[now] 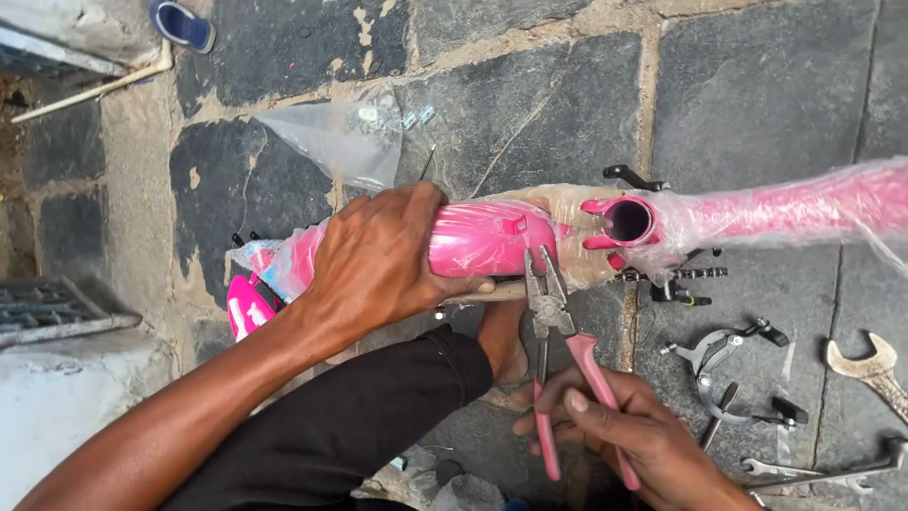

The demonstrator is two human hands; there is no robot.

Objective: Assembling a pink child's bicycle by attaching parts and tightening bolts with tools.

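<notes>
A pink bicycle frame (482,237), wrapped in clear plastic, lies across a dark stone floor. My left hand (378,255) presses down flat on the pink part and grips it. My right hand (624,426) is closed around the pink handles of a pair of pliers (549,303). The pliers' metal jaws point up and touch the wrapping just under the frame, beside the open seat tube (627,220). A bicycle chain (676,275) shows under the tube. My black-clad knee (369,416) sits below the frame.
A brake caliper (724,364) lies right of the pliers. An open-end spanner (870,369) and another wrench (823,468) lie at the lower right. A clear bag with small metal parts (364,132) rests above the frame. A blue sandal (182,24) is top left; a grate (47,308) is left.
</notes>
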